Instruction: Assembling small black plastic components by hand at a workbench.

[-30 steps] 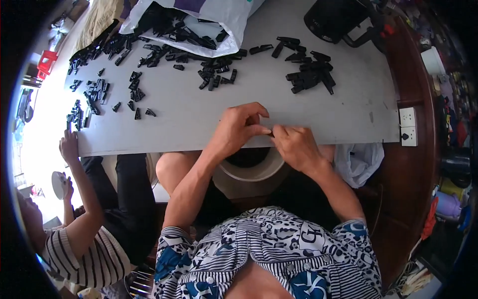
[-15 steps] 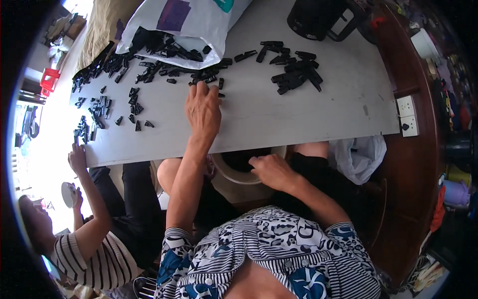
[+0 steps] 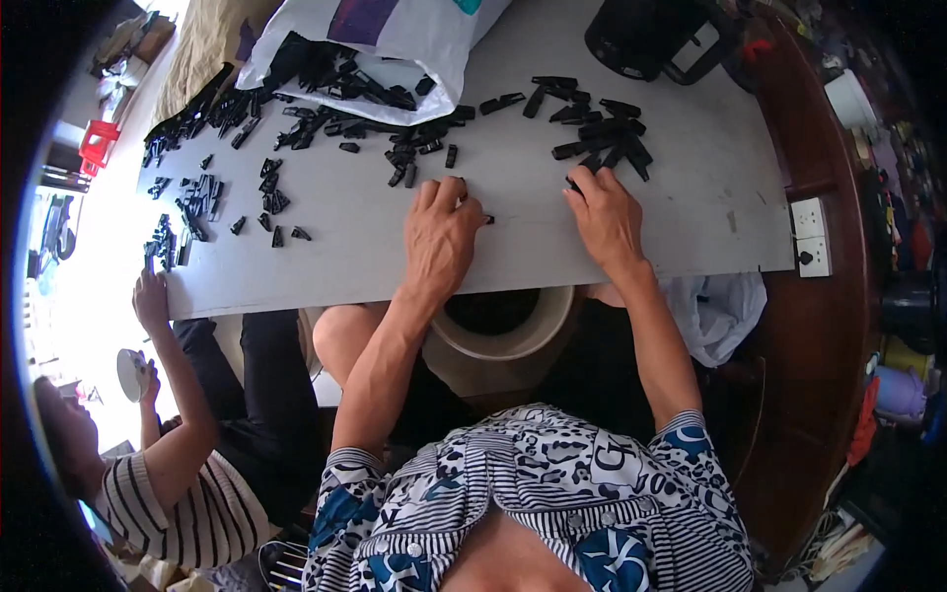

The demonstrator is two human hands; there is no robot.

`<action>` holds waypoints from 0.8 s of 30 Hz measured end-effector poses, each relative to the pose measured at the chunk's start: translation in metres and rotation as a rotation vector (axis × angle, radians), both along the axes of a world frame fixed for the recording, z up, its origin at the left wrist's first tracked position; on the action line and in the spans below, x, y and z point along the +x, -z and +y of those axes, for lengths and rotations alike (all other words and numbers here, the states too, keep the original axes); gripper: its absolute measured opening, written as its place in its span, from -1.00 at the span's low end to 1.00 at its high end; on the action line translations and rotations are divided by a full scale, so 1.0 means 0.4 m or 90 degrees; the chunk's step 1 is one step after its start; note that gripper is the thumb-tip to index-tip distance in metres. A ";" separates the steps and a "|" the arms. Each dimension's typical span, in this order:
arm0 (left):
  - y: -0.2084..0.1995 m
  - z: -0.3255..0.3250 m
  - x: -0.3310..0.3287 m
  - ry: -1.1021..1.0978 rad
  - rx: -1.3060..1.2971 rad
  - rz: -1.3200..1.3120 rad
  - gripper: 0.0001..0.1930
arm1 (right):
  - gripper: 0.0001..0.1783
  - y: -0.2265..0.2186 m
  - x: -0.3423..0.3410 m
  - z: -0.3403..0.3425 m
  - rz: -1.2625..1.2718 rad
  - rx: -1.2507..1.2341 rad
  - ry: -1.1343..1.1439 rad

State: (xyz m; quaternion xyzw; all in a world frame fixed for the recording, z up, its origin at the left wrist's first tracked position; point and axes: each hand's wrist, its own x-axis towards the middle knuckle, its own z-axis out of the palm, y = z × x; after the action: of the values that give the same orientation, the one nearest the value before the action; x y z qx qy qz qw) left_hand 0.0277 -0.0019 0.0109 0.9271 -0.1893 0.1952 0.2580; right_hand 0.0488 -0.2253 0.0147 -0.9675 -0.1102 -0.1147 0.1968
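Note:
My left hand (image 3: 439, 237) rests on the grey table with its fingers curled down. A small black plastic piece (image 3: 488, 219) pokes out beside its thumb, and a dark bit shows at the fingertips. Just beyond lie several loose black pieces (image 3: 402, 163). My right hand (image 3: 609, 219) reaches the near edge of a pile of longer black plastic pieces (image 3: 612, 128). Its thumb and fingers close on one of them, mostly hidden by the fingers. A white plastic bag (image 3: 434, 99) spills more black pieces onto the table at the far left.
A round bucket (image 3: 513, 350) with dark contents stands below the table's front edge. A black kettle (image 3: 636, 44) sits at the back right, near wall sockets (image 3: 811, 237). At the left, another person's hand (image 3: 151, 301) touches small black pieces (image 3: 163, 242).
My left hand has slid right and toward me from the heap by the bag. My right hand has risen from over the bucket to the right-hand pile.

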 end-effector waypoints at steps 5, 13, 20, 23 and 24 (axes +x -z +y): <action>-0.003 -0.001 -0.009 0.009 0.000 0.005 -0.80 | -0.77 0.011 -0.025 0.001 -0.013 -0.018 0.020; -0.022 0.008 -0.026 0.003 -0.031 0.046 -0.67 | -0.78 0.020 -0.042 -0.023 -0.054 0.080 0.007; 0.007 0.000 -0.026 -0.023 -0.016 0.082 -0.72 | -0.79 0.004 -0.033 -0.006 -0.011 -0.038 0.062; 0.007 -0.007 -0.029 -0.024 -0.027 0.091 -0.74 | -0.74 0.003 -0.036 -0.014 -0.001 -0.054 0.094; 0.004 -0.011 -0.029 -0.022 -0.029 0.091 -0.74 | -0.74 0.013 -0.034 -0.026 -0.001 -0.056 0.096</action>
State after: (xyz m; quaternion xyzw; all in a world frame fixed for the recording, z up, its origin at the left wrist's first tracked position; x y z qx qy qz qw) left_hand 0.0160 -0.0064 0.0094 0.9357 -0.1500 0.1373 0.2883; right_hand 0.0352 -0.2357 0.0096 -0.9806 -0.0422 -0.1253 0.1447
